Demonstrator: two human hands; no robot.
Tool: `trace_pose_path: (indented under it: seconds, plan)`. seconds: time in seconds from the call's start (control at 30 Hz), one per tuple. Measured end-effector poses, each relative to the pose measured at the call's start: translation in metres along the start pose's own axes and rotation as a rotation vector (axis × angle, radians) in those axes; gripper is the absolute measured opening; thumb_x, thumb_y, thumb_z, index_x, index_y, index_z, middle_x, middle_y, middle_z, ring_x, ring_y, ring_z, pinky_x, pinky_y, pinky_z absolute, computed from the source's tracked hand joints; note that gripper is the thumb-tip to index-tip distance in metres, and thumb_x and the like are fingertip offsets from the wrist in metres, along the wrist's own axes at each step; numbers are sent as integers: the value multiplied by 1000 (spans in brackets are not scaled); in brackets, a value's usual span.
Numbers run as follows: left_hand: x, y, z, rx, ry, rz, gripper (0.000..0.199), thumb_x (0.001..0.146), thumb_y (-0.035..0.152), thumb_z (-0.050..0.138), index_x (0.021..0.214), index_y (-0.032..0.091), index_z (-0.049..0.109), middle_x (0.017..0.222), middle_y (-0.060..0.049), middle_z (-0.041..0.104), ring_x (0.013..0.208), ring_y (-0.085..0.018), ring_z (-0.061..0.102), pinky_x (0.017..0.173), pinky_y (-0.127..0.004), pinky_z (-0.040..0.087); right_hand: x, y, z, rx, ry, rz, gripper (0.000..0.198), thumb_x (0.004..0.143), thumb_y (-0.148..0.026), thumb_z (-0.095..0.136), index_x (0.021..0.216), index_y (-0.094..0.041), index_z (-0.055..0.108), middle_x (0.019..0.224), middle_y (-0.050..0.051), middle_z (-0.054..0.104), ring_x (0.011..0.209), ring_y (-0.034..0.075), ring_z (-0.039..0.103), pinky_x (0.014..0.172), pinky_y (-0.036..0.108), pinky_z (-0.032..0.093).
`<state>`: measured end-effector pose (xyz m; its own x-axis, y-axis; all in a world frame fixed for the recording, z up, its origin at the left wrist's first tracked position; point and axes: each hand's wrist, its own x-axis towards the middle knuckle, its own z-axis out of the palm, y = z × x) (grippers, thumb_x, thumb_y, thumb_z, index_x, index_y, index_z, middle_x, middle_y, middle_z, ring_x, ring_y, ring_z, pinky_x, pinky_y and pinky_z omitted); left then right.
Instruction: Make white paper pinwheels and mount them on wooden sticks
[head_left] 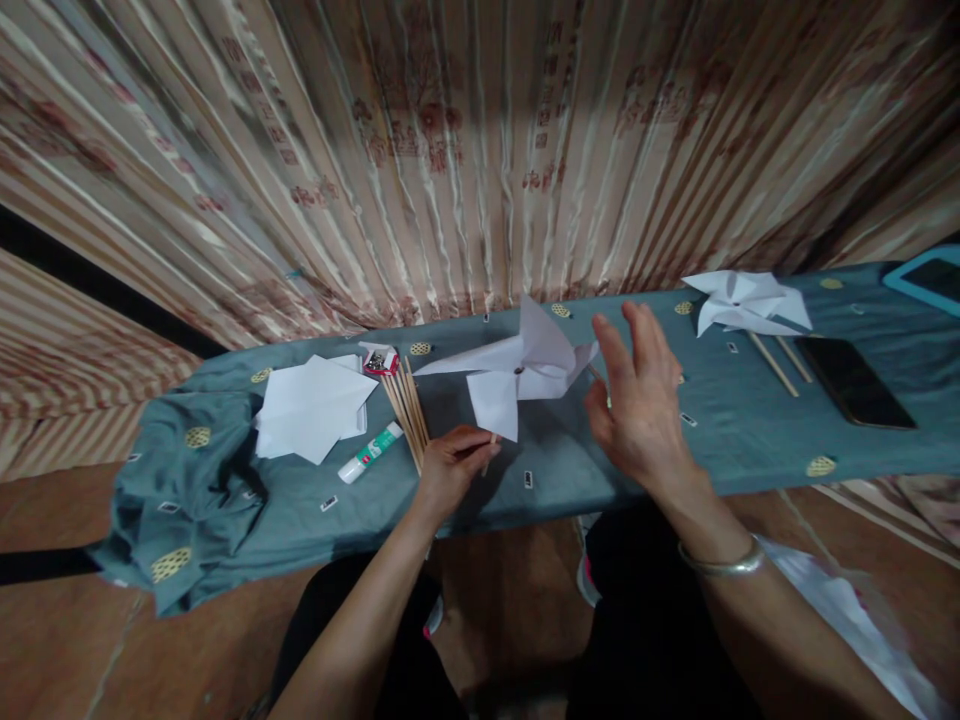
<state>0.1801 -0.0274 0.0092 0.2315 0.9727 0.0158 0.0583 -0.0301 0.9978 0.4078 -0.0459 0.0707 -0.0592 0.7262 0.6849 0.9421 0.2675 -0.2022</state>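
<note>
Forearms (358,620), two, bare; bracelet (726,563), one, silver-toned, on the right wrist. Left hand (450,470): fingers pinching a wooden stick (486,467), one, just below the lower blade of a white paper pinwheel (536,382). Right hand (643,405): fingers spread and curved, just beside the pinwheel's right tip; from where I stand I cannot tell whether they touch. Pinwheel: one, between the two hands' fingers, a pin at its hub.

Writing: glue stick (370,452), one, left of the left fingers, green label, lettering too small to read. Curtain (465,230), beyond all fingers, vertical columns of red characters, illegible. Bench (465,515), one, under teal cloth printed with yellow pineapples and small tags, likewise unreadable.

Left of the left fingers: loose sticks (409,405), several, overlapping, exact number uncertain; red box (381,361), one, open, small metal pieces inside; white paper sheets (309,408), piled, number uncertain.

Right of the right fingers: further paper pinwheels (750,300), overlapping, number unclear, two sticks projecting from beneath; black phone (856,382), one; blue-framed device (930,277), one, farthest right.
</note>
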Motion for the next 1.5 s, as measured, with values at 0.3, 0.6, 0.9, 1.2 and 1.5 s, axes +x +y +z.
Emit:
trace_pose_path:
  seconds: [0.3, 0.6, 0.9, 1.2, 1.5]
  plan:
    - [2, -1, 1, -38, 13, -8, 16, 66, 33, 79, 75, 20, 79, 74, -4, 70, 63, -14, 61, 56, -24, 48, -16, -1, 16, -26, -120, -26, 71, 85, -6, 45, 151, -24, 29, 156, 17, 36, 148, 34, 29, 109, 61, 35]
    - [3, 1, 4, 16, -25, 21, 15, 69, 34, 76, 73, 20, 79, 73, -3, 71, 67, -14, 62, 61, -25, 48, -12, 5, 5, 309, -56, 172, 47, 93, -24, 51, 140, -19, 49, 141, 15, 57, 132, 28, 53, 108, 51, 43]
    - [1, 2, 5, 61, -99, 15, 20, 68, 40, 77, 71, 20, 79, 71, -4, 73, 66, -17, 64, 63, -26, 49, -3, 21, 5, 1001, 12, 682, 26, 77, -41, 74, 94, -21, 74, 86, 4, 78, 76, 18, 73, 72, 34, 61]
    - [2, 3, 5, 81, -128, 22, 16, 68, 35, 77, 71, 20, 80, 71, -4, 74, 67, -17, 65, 63, -25, 50, 0, 26, 1, 1156, 9, 797, 27, 68, -39, 80, 87, -21, 76, 80, 2, 77, 66, 14, 70, 64, 28, 60]
    - [7, 4, 16, -10, -24, -92, 24, 61, 36, 81, 79, 21, 81, 75, -5, 76, 65, -16, 63, 58, -25, 50, -14, 10, 15, 821, -144, 519, 23, 86, -32, 58, 95, -21, 75, 88, 4, 76, 71, 16, 69, 67, 31, 59]
